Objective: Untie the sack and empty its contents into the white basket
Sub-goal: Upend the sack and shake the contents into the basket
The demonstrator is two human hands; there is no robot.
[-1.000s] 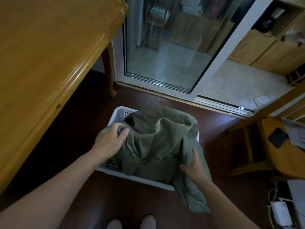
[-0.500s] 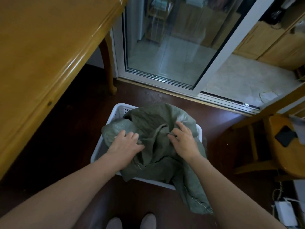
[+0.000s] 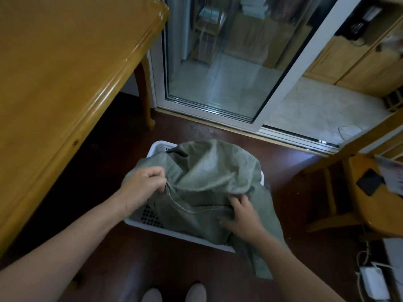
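Observation:
A grey-green woven sack (image 3: pixel 209 177) lies crumpled over the white basket (image 3: pixel 174 233) on the dark floor, and one end hangs over the basket's near right rim. My left hand (image 3: pixel 142 185) pinches a seamed edge of the sack at its left side. My right hand (image 3: pixel 242 216) presses on a fold at the sack's lower right, fingers curled into the cloth. The sack covers most of the basket's inside, so I cannot see any contents.
A wooden table (image 3: pixel 54 83) fills the left, its leg (image 3: pixel 145 99) standing behind the basket. A glass sliding door (image 3: pixel 229 68) is ahead. A wooden chair (image 3: pixel 357 192) with a dark phone (image 3: pixel 370 185) stands right. White adapters and cables (image 3: pixel 370 280) lie at the lower right.
My left hand moved up and left and now pinches the sack's edge. My right hand slid down and right from the middle fold to the sack's lower right part.

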